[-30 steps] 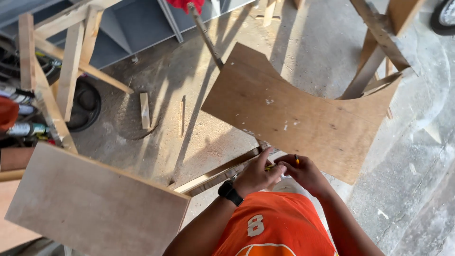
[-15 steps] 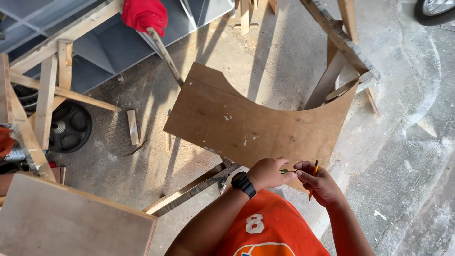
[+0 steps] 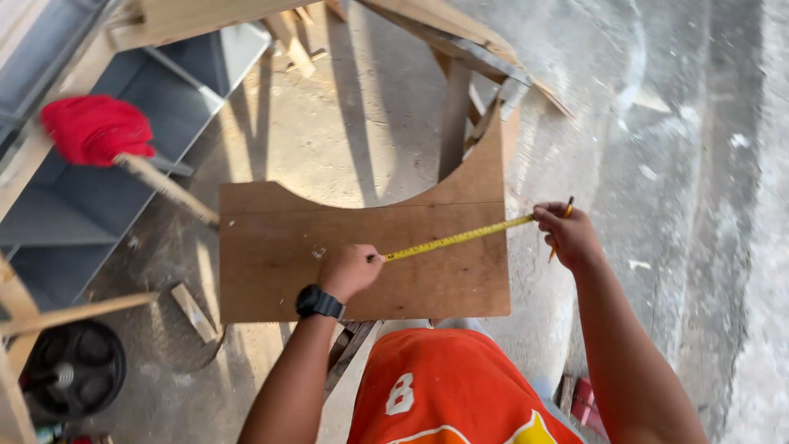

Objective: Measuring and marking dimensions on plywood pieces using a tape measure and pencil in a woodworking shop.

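Observation:
A brown plywood panel (image 3: 271,247) with a curved cut-out along its far edge lies flat in front of me. A yellow tape measure blade (image 3: 456,239) is stretched across its right half. My left hand (image 3: 349,270), with a black watch at the wrist, is closed around the tape's case on the panel's middle. My right hand (image 3: 567,236) pinches the tape's end at the panel's right edge and also holds an orange pencil (image 3: 564,215) between its fingers.
A red cloth-topped stick (image 3: 94,130) leans at the left over a grey shelf unit (image 3: 49,222). Wooden trestle legs (image 3: 456,107) stand beyond the panel. A black weight plate (image 3: 74,370) and a wood offcut (image 3: 193,311) lie on the dusty concrete floor.
The view has swung so the panel lies squarer before me. My hands have parted: the right drew the tape's end out to the right edge while the left stayed on the panel.

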